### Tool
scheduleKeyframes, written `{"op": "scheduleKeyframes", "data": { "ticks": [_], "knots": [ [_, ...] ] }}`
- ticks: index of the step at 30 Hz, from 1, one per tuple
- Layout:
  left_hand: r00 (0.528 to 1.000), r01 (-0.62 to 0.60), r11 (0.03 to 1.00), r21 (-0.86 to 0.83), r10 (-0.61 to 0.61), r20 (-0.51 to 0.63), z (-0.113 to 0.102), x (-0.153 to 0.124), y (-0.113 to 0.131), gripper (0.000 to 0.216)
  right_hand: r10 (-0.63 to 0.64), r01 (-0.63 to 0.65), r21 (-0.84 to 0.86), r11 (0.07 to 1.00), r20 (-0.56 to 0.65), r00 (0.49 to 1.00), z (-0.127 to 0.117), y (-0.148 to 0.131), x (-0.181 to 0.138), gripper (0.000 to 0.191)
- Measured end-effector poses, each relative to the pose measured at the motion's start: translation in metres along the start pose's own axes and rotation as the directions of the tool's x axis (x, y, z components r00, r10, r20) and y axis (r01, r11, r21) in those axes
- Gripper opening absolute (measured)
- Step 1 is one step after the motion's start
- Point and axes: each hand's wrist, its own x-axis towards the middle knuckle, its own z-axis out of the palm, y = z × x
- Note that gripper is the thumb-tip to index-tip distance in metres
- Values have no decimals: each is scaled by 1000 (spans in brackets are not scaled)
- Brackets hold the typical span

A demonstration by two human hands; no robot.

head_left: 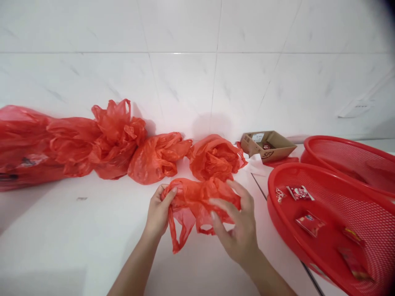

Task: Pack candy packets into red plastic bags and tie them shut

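A crumpled red plastic bag is held over the white counter by both hands. My left hand pinches its left edge between thumb and fingers. My right hand grips its right side, fingers curled over the plastic. The bag's handles hang down between the two hands.
Several filled red plastic bags line the tiled wall at the back, with a larger one at far left. A small open cardboard box sits behind. Two red mesh baskets stand on the right; the nearer holds several small red packets.
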Motion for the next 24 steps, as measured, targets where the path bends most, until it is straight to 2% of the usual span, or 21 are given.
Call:
{"op": "scheduleKeyframes", "data": {
  "ticks": [2,5,10,12,14,16,18,20,22,24],
  "knots": [
    [1000,-3,1000,13,3,3,3,-3,3,29,40,-37,-70,997,52,998,5,1,4,26],
    [999,13,1000,7,-13,47,8,-9,7,30,49,-41,-116,992,64,997,5,-1,6,27],
    [994,10,999,40,-14,111,13,-15,6,28,18,-17,4,1000,-105,994,-26,-27,3,19],
    [995,-13,998,58,7,101,13,-16,3,28,9,-9,6,1000,-94,995,-32,-35,3,18],
    [994,-25,997,76,17,110,15,-18,1,28,4,-4,-19,1000,28,1000,-24,-37,1,18],
    [987,-29,993,111,12,158,17,-20,0,26,34,-22,-63,998,190,981,-6,-32,-3,26],
    [971,-43,979,199,-7,240,18,-24,2,23,105,-67,-126,990,330,938,14,-21,-6,37],
    [934,-40,948,314,-76,350,14,-25,8,19,171,-110,-160,981,446,878,25,-7,-6,49],
    [888,-17,913,407,-173,426,5,-22,17,17,207,-153,-145,977,519,830,21,10,-1,62],
    [861,-6,885,466,-232,453,-8,-15,27,16,244,-212,-121,970,526,815,6,29,7,67]
  ]
}}
